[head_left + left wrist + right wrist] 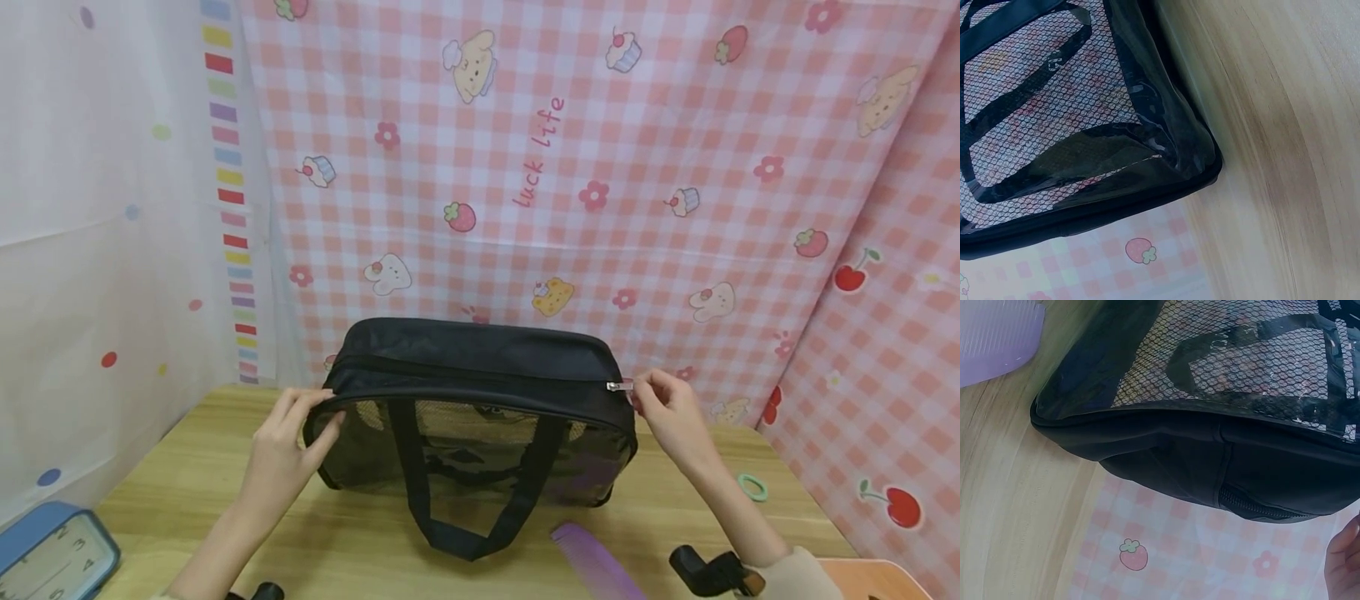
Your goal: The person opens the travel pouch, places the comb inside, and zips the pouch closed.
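Note:
A black bag (480, 354) with a see-through front panel stands upright on the table, and mesh shows through the panel in both wrist views. One black carry strap (471, 542) hangs down its front. My left hand (281, 450) grips the bag's upper left corner, thumb in front and fingers on top. At the right end of the top zip, my right hand (671, 417) pinches the metal zip pull (619, 386) between thumb and fingers. The right wrist view catches only part of this hand at its right edge; the left wrist view leaves the left hand out.
A purple comb (596, 562) lies in front of the bag, right of the strap. To the right is a green ring (752, 487). A blue clock (56, 546) sits at the near left, an orange flat item (877, 577) at the near right. A checked cloth (637, 108) hangs behind.

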`<state>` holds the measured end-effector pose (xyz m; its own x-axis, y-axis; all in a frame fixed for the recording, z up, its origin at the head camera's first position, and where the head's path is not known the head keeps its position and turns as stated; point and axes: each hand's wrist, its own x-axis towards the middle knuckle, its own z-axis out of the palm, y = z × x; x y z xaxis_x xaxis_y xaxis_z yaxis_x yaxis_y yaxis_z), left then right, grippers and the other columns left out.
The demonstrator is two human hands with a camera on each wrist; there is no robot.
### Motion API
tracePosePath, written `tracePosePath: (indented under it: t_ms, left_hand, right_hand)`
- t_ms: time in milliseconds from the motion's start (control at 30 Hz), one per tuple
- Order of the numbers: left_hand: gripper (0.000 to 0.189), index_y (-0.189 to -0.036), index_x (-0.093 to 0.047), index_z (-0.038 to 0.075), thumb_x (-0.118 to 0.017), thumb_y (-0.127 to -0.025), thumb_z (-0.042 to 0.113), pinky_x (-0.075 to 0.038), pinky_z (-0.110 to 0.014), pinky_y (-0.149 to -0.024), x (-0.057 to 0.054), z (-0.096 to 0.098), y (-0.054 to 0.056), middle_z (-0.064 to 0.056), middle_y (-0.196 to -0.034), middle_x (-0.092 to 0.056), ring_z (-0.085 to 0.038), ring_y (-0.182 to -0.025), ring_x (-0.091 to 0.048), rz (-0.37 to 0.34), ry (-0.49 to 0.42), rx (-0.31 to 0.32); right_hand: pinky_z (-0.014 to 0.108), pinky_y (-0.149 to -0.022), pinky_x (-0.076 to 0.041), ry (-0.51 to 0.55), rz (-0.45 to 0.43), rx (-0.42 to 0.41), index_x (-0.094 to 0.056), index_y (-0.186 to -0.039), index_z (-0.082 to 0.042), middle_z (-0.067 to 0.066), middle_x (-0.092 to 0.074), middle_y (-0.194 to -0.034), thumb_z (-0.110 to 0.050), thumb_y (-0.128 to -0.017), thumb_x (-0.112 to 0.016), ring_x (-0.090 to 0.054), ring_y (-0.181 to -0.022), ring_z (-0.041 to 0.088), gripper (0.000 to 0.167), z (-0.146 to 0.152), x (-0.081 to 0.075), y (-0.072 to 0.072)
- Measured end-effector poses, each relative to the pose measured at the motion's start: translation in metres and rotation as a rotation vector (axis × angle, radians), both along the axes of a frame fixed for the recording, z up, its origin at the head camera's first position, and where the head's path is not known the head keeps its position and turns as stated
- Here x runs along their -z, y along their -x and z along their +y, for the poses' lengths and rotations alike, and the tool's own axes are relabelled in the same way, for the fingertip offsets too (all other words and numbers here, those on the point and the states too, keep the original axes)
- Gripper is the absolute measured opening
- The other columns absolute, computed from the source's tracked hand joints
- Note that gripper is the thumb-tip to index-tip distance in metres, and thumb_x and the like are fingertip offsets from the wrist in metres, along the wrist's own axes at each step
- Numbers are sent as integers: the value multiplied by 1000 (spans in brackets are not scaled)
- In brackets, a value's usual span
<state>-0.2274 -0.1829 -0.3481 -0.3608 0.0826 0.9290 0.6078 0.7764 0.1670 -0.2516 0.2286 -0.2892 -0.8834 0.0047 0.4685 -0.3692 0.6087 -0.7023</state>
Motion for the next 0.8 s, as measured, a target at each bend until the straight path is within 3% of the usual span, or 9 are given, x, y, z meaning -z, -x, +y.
tracePosePath:
  t_ms: [333, 600, 800]
  left_hand:
    - [44, -96, -63, -3, -77, -56, -12, -45, -15, -64, 2, 0, 0, -12, -88, -57, -22, -75, -59, 8, -3, 7]
    - [44, -97, -63, -3, -77, -57, -13, -44, -17, -61, 1, 0, 0, -11, -87, -56, -22, -73, -58, 15, -1, 5]
    - [44, -97, -63, -3, -78, -57, -12, -45, -16, -62, 0, 0, -1, -12, -87, -56, -22, -75, -59, 2, 6, -3]
  right_hand:
    - [23, -45, -34, -21, 29, -41, -52, -74, 0, 2, -47, -60, -13, -95, -42, -35, -47, 6, 27, 0, -4, -2]
    - [21, -52, -38, -52, 13, -39, -56, -78, 1, 4, -53, -65, -15, -96, -42, -42, -53, 5, 28, -1, -8, -1]
    - [23, -48, -35, -66, 14, -40, -54, -74, 1, 6, -50, -62, -13, -94, -42, -38, -50, 8, 28, -5, -11, 0]
